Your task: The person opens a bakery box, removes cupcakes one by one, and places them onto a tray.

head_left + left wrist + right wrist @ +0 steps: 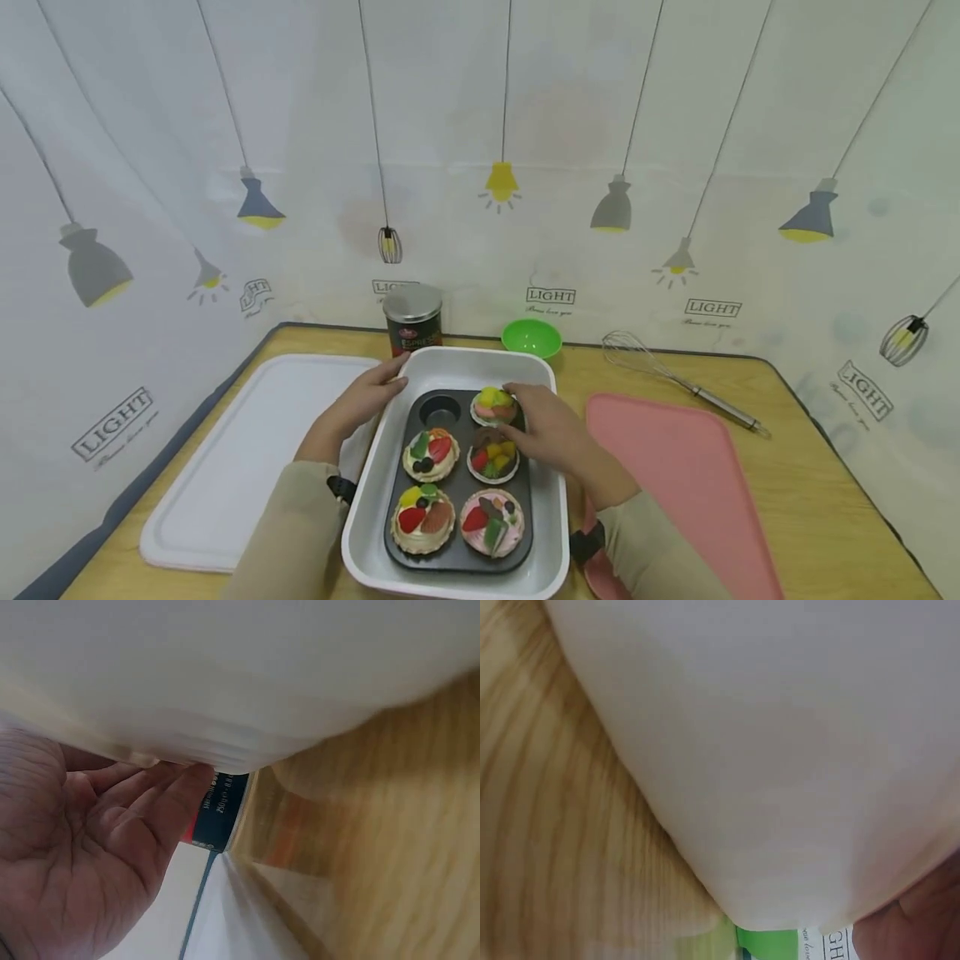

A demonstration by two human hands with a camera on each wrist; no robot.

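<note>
Seating a tart (492, 406) seems the step: the right hand (553, 429) pinches it at the pan (457, 554), empty cup (439, 413) just left of this grip; the left hand (366, 398), loosely extended, touches the tray (366, 533); next calls for gentle release

On the table (817, 467), the pan (551, 533) stands at lower centre of the head view, with the muffin tin (459, 485) inside and tarts (423, 522) on that, two left, three right. The left board (247, 467) and right board (675, 467) flank the pan. Behind it, the canister (412, 321) is left of the bowl (531, 337); the whisk (697, 391) lies further right.
</note>
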